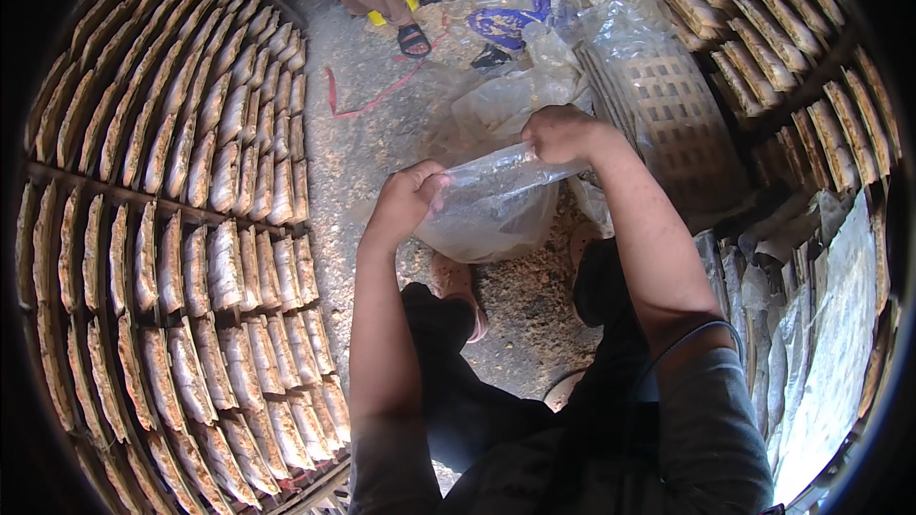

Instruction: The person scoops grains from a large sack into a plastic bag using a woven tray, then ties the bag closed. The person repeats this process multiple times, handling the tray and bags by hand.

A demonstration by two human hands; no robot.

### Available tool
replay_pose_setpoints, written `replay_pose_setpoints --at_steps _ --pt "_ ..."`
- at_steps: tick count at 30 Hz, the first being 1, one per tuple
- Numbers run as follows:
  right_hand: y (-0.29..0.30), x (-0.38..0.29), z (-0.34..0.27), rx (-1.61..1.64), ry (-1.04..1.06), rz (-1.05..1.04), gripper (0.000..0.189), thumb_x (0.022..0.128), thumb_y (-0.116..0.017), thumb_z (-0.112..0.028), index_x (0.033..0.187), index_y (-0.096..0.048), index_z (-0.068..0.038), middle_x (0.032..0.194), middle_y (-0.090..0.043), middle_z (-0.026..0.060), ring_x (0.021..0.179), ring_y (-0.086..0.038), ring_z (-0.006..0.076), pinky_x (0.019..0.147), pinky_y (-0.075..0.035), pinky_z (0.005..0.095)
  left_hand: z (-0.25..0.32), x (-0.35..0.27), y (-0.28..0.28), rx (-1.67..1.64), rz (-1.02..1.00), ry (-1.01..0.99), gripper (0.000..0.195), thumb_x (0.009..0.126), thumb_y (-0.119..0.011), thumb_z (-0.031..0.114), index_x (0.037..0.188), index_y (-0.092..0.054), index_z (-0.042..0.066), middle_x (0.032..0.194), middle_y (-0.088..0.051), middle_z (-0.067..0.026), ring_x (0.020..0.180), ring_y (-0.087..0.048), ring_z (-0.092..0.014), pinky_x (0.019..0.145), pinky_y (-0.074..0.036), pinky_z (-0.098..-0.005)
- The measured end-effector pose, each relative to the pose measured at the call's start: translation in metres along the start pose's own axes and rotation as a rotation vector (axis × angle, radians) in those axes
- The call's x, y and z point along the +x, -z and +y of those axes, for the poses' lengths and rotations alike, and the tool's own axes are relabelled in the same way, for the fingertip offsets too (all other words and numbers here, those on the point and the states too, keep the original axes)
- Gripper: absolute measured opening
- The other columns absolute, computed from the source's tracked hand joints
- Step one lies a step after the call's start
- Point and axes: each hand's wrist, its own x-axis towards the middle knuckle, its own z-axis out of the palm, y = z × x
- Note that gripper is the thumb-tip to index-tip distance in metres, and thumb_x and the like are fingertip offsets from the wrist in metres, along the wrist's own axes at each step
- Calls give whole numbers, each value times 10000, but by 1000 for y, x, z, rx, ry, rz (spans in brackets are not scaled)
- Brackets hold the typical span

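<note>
A clear plastic sheet or bag (494, 211) hangs in front of me above the floor. Its upper edge is stretched between my two hands, rising toward the right. On the near left, my left hand (406, 199) pinches one end of that edge between thumb and fingers. My right hand (562, 134), higher and farther away, grips the other end with its fingers curled in; the fingertips are hidden. Crumbs show on or through the film. Behind it lies a heap of crumpled clear plastic (512, 100), and my feet (454, 282) are just below.
Racks (143, 197) of pale, crumbly-edged slabs rise at left, with similar racks (766, 28) at upper right. Close on the right stand a slatted panel (662, 96) under plastic and plastic-draped sheets (823, 329). A person's sandalled foot (413, 41) and pink strap (372, 104) are ahead.
</note>
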Motion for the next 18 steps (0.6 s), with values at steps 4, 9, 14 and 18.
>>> replay_pose_setpoints --at_steps 4,9,14,18 --pt "-19 7 -12 524 368 121 277 820 -677 -190 1056 -708 -48 1012 -714 161 981 -681 284 859 -517 392 21 -6 -7 79 -31 7 134 956 -614 154 1006 -694 59 675 -628 -76 629 -592 -137 622 -474 -312" --pt "-8 13 -47 429 252 -155 233 879 -698 -226 1014 -727 -38 1030 -732 114 908 -680 191 849 -504 367 26 -13 -5 178 55 -100 137 966 -613 125 958 -693 14 746 -626 6 684 -530 -74 664 -455 -250" --pt "-15 6 10 105 51 -215 282 865 -707 -259 1050 -730 -48 1056 -722 140 987 -676 232 884 -492 381 16 -22 15 92 143 -89 131 958 -627 124 962 -694 12 749 -637 -6 697 -535 -69 667 -451 -250" --pt "-38 5 18 395 221 74 322 865 -713 -307 1067 -729 -57 1032 -725 141 1014 -671 267 897 -487 387 9 -16 12 31 136 -111 135 947 -648 137 977 -696 14 726 -637 -33 672 -533 -77 639 -453 -264"
